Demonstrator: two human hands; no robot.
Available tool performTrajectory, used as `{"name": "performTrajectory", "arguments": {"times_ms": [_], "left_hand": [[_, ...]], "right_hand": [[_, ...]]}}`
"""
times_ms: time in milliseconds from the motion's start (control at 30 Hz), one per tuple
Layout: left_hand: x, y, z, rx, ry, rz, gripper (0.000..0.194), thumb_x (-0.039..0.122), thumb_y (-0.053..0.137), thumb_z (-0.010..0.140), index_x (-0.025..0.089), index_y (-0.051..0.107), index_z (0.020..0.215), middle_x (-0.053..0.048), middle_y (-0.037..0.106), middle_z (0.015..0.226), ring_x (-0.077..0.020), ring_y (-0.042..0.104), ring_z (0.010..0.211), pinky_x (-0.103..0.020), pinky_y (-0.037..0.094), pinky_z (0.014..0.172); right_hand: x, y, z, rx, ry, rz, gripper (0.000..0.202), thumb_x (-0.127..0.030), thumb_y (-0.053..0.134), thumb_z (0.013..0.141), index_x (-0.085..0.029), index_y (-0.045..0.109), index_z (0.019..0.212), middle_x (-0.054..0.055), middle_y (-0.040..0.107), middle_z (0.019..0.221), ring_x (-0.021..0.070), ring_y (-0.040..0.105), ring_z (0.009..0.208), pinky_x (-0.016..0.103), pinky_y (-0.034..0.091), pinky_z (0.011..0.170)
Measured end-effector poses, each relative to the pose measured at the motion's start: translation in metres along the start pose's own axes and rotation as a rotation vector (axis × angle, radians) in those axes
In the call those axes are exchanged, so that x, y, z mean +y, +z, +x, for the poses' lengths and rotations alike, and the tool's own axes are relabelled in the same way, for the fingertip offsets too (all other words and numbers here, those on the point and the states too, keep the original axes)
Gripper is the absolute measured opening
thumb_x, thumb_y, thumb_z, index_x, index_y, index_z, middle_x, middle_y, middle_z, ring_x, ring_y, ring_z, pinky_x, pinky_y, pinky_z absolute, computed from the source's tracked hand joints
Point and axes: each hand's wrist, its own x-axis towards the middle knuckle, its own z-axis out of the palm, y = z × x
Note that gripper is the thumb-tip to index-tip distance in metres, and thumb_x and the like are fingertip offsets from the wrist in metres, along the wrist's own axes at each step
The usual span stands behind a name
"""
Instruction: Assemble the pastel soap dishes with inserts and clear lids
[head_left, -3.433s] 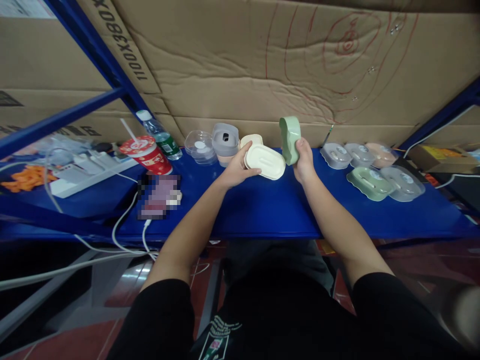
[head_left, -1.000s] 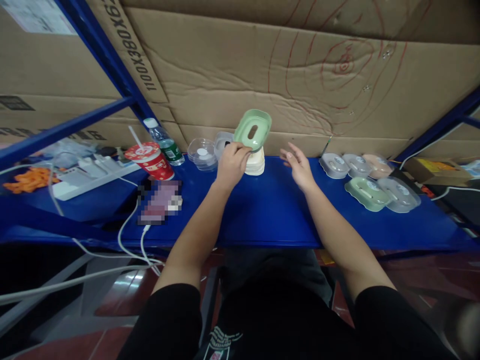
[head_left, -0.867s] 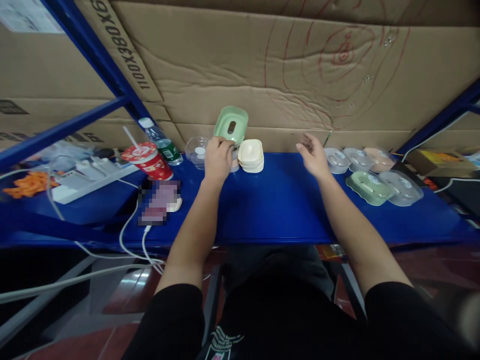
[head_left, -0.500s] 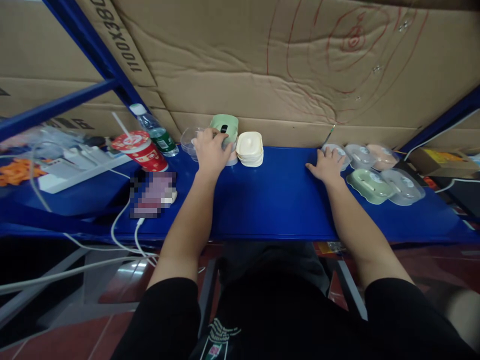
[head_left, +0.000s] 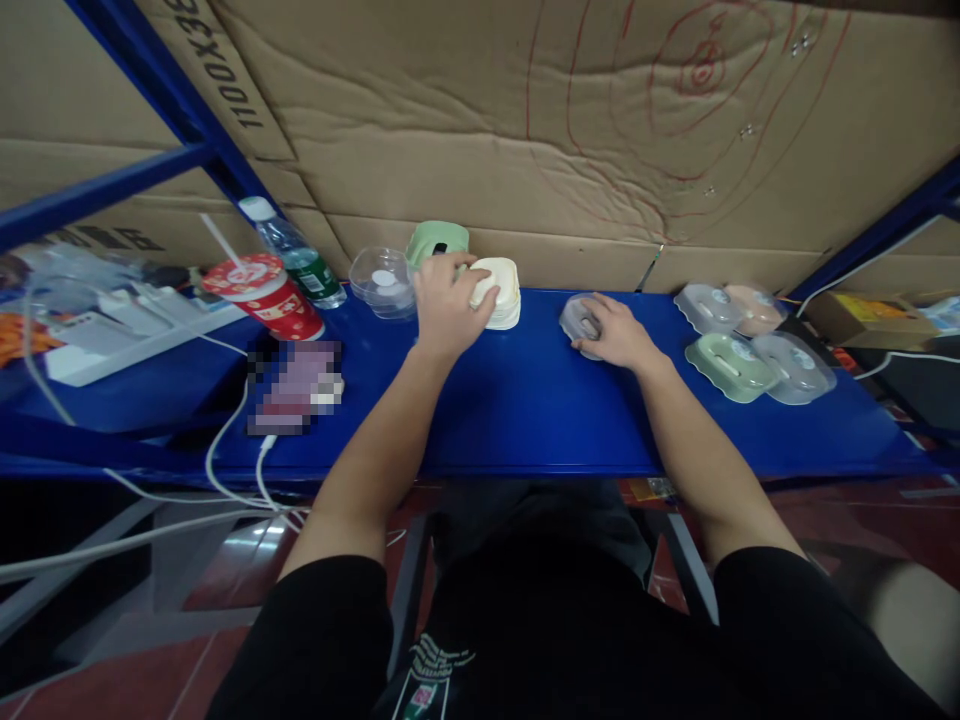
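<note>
My left hand (head_left: 448, 310) is over the left side of a stack of cream square lids or trays (head_left: 504, 290). Its fingers are bent and apart, and the fingertips reach the top piece. Behind that hand stands a green container (head_left: 435, 240) with a black mark, partly hidden. Clear plastic lids or cups (head_left: 381, 280) lie to its left. My right hand (head_left: 619, 332) is closed around the right side of a small greyish container with a clear cover (head_left: 574, 318), which rests on the blue table (head_left: 540, 420).
At right sit several lidded containers: a green one (head_left: 731, 366), a grey one (head_left: 795, 368) and a peach one (head_left: 759, 308). A red cup with straw (head_left: 274, 300), a water bottle (head_left: 304, 260), a power strip (head_left: 142, 345) and cables occupy the left. Cardboard (head_left: 420, 120) walls the back.
My left hand has moved right from the green container to the cream stack. My right hand has brought a greyish container leftward and nearer, away from the group at right.
</note>
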Motion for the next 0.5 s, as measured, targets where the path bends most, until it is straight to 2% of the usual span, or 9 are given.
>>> {"name": "performTrajectory", "arguments": {"times_ms": [100, 200, 267, 333, 400, 500], "left_hand": [[0.016, 0.009, -0.005, -0.176, 0.163, -0.085, 0.033, 0.048, 0.065, 0.101, 0.023, 0.074, 0.122, -0.014, 0.071, 0.128, -0.0341, 0.062, 0.123, -0.053, 0.046, 0.108], [0.025, 0.017, -0.010, -0.318, 0.275, -0.137, 0.040, 0.045, 0.070, 0.098, 0.023, 0.072, 0.132, -0.014, 0.070, 0.131, -0.0335, 0.064, 0.122, -0.051, 0.051, 0.107], [0.028, 0.020, -0.012, -0.363, 0.302, -0.167, 0.048, 0.041, 0.073, 0.096, 0.022, 0.068, 0.140, -0.016, 0.067, 0.139, -0.0339, 0.064, 0.127, -0.051, 0.052, 0.109], [0.029, 0.020, -0.012, -0.366, 0.308, -0.190, 0.054, 0.038, 0.074, 0.096, 0.021, 0.064, 0.146, -0.017, 0.064, 0.145, -0.0336, 0.062, 0.133, -0.050, 0.052, 0.111], [0.031, 0.017, -0.012, -0.326, 0.311, -0.198, 0.049, 0.038, 0.069, 0.101, 0.021, 0.063, 0.147, -0.016, 0.066, 0.145, -0.0314, 0.064, 0.133, -0.047, 0.053, 0.110], [0.036, 0.011, -0.011, -0.229, 0.284, -0.166, 0.036, 0.038, 0.052, 0.110, 0.022, 0.070, 0.137, -0.012, 0.075, 0.131, -0.0272, 0.070, 0.121, -0.043, 0.055, 0.102]], "right_hand": [[-0.015, 0.002, 0.001, -0.016, -0.239, 0.154, 0.089, -0.053, 0.086, 0.082, -0.020, 0.057, 0.159, 0.018, 0.051, 0.169, 0.0416, 0.044, 0.158, 0.063, 0.035, 0.130], [-0.029, 0.000, -0.002, 0.037, -0.320, 0.300, 0.084, -0.060, 0.084, 0.084, -0.024, 0.061, 0.157, 0.016, 0.056, 0.165, 0.0386, 0.047, 0.157, 0.062, 0.037, 0.130], [-0.034, -0.004, -0.004, 0.071, -0.330, 0.397, 0.083, -0.063, 0.084, 0.083, -0.026, 0.063, 0.154, 0.014, 0.058, 0.163, 0.0376, 0.049, 0.156, 0.062, 0.039, 0.129], [-0.036, -0.008, -0.007, 0.090, -0.324, 0.514, 0.081, -0.066, 0.085, 0.082, -0.029, 0.066, 0.151, 0.012, 0.061, 0.161, 0.0368, 0.054, 0.152, 0.062, 0.042, 0.127], [-0.039, -0.012, -0.009, 0.067, -0.319, 0.660, 0.077, -0.068, 0.086, 0.082, -0.031, 0.068, 0.147, 0.010, 0.066, 0.156, 0.0356, 0.061, 0.144, 0.061, 0.046, 0.124], [-0.049, -0.011, -0.012, -0.020, -0.339, 0.875, 0.074, -0.073, 0.083, 0.083, -0.031, 0.069, 0.143, 0.009, 0.073, 0.146, 0.0341, 0.069, 0.133, 0.058, 0.053, 0.117]]}}
